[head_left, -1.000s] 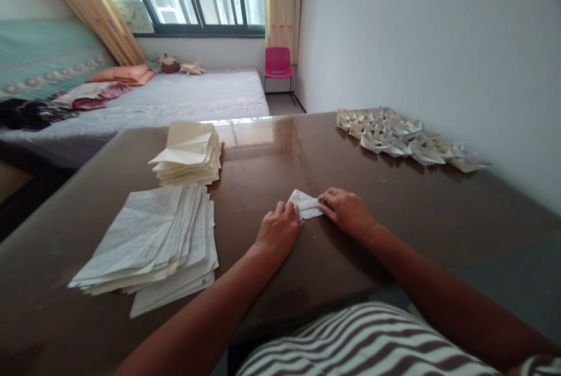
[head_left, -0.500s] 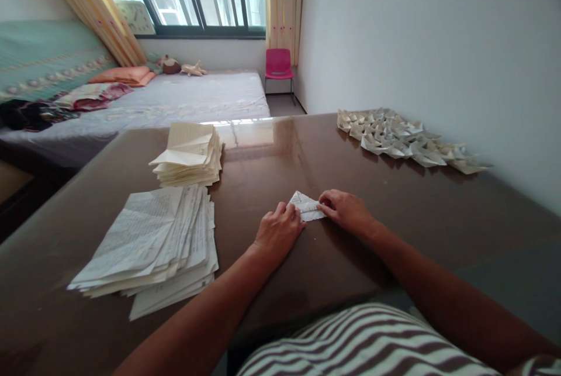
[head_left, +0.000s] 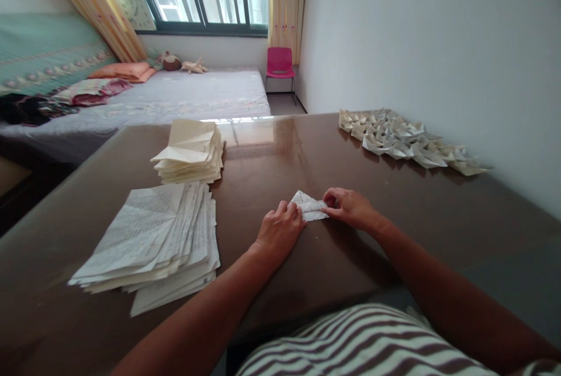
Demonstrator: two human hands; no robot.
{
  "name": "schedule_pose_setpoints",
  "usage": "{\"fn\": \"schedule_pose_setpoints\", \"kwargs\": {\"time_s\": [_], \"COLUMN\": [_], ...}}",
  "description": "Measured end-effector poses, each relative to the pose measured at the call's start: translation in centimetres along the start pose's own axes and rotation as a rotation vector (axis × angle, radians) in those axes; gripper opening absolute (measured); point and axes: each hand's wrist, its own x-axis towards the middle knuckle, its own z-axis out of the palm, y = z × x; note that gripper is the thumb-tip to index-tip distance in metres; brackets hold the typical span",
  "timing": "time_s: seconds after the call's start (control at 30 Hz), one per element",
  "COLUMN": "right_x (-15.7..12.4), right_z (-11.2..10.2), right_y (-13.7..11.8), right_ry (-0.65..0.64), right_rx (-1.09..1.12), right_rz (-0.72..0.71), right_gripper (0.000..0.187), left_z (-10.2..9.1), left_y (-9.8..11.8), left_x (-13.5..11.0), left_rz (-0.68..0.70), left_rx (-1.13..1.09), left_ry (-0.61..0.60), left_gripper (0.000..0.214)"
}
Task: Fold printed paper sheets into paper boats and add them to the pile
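Note:
A small folded piece of printed paper (head_left: 308, 206) lies flat on the brown table (head_left: 394, 218) in front of me. My left hand (head_left: 279, 228) rests on its left end with the fingers curled down and pressing it. My right hand (head_left: 350, 209) pinches the paper's right end between thumb and fingertips. Both hands touch the same piece.
A loose pile of printed sheets (head_left: 155, 241) lies at my left. Behind it stands a stack of folded pages (head_left: 189, 155). Several folded paper boats (head_left: 401, 140) lie along the wall at the far right. A bed (head_left: 175, 95) and a pink chair (head_left: 279, 65) stand beyond the table.
My right hand has slid a little to the right along the folded paper, uncovering more of it. The left hand has stayed where it was.

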Motion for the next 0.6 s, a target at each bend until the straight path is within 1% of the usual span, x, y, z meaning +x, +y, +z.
{"fn": "schedule_pose_setpoints", "kwargs": {"time_s": [0.13,0.17,0.3,0.37,0.47,0.53,0.6], "right_x": [0.3,0.4,0.6,0.4,0.0,-0.3,-0.5], "right_z": [0.7,0.8,0.8,0.7,0.6,0.6,0.6], "right_y": [0.2,0.3,0.5,0.5,0.3,-0.1,-0.8], "right_ry": [0.111,0.119,0.031,0.016,0.016,0.026,0.078], "right_rx": [-0.009,-0.005,0.082,0.154,0.317,0.426,0.489], "right_rz": [0.034,0.041,0.016,0.019,0.039,0.025,0.002], "right_gripper": [0.03,0.031,0.02,0.018,0.017,0.016,0.015], "left_z": [0.0,0.0,0.0,0.1,0.1,0.0,-0.2], "left_y": [0.0,0.0,0.0,-0.1,-0.1,-0.1,0.0], "left_x": [0.0,-0.1,-0.1,0.0,0.1,0.1,0.1], "left_rz": [0.0,0.001,0.0,0.0,0.001,-0.003,-0.01], "left_rx": [-0.007,-0.008,-0.014,-0.021,-0.029,-0.035,-0.047], "left_ry": [-0.005,-0.006,0.001,0.007,0.007,0.003,0.009], "left_gripper": [0.028,0.028,0.027,0.027,0.027,0.027,0.028]}}
